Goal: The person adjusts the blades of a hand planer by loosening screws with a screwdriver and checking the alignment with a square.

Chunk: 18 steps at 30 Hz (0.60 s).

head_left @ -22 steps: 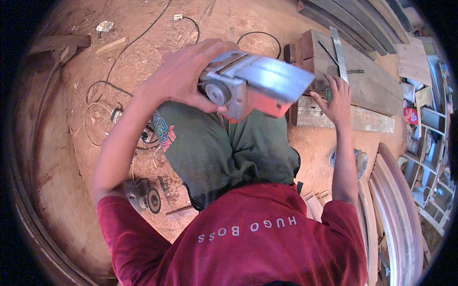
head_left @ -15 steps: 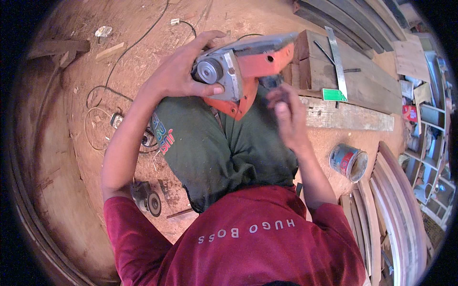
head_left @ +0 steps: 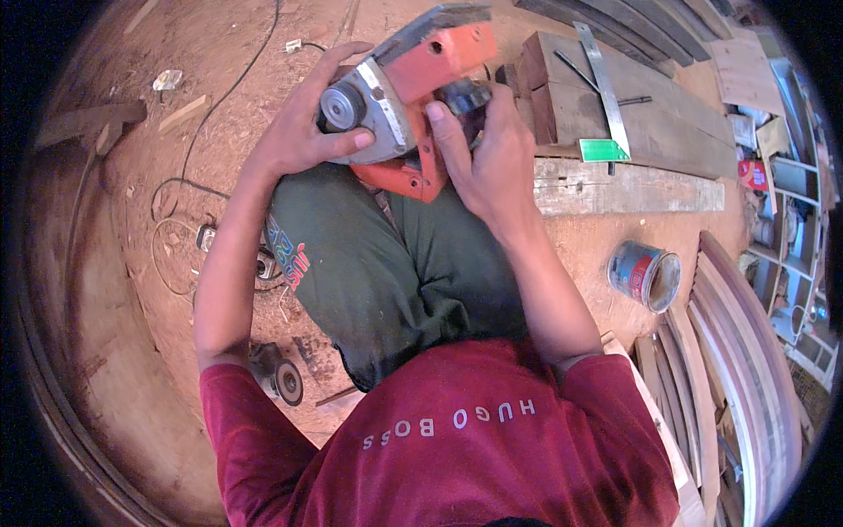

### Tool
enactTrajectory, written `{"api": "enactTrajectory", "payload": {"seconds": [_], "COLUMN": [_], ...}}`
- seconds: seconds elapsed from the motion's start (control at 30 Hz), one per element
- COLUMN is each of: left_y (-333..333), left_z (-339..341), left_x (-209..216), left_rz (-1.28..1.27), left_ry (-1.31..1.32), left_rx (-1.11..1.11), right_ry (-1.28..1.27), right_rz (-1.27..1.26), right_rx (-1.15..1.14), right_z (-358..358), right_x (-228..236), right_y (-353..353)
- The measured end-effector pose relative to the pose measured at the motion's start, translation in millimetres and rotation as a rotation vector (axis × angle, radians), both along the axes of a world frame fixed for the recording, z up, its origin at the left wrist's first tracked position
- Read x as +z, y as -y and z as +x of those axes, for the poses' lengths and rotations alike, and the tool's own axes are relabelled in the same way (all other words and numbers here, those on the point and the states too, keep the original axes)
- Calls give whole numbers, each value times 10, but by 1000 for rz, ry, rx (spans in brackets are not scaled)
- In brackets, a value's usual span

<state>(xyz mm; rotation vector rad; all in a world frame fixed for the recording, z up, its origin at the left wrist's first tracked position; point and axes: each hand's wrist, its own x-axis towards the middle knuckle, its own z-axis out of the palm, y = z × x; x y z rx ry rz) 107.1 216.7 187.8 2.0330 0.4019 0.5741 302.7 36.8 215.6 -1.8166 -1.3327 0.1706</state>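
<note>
Above my lap I hold a red and grey electric hand planer [head_left: 439, 66], tilted, its round metal pulley [head_left: 343, 106] exposed on the near side. My left hand [head_left: 303, 127] is wrapped around the planer's grey end, the thumb below the pulley and fingers over the far side. On the right, my right hand [head_left: 492, 158] closes on the planer's black knob [head_left: 464, 95], thumb on the near side; its other fingers are partly hidden behind.
A try square with a green handle [head_left: 604, 150] and dark rods lie on thick wooden beams [head_left: 676, 132] at right. A paint can [head_left: 644, 276] stands nearer. Curved boards [head_left: 746, 351] stack at lower right. An angle grinder [head_left: 285, 379] and a cord [head_left: 230, 92] lie on the floor at left.
My right hand has come up and inward to the planer's black knob. The planer, in my left hand, has shifted up and left and tilted more steeply.
</note>
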Motion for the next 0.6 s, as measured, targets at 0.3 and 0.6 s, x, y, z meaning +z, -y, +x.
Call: {"api": "enactTrajectory", "payload": {"seconds": [0.3, 0.6], "left_y": [-28, 63], "left_z": [-17, -9], "left_x": [-80, 101], "left_rz": [-19, -5], "left_ry": [17, -61], "left_rx": [59, 68], "right_ry": [207, 327], "right_rz": [84, 141], "right_rx": [-32, -96], "right_z": [109, 78], "right_x": [45, -16], "right_y": [-90, -143]}}
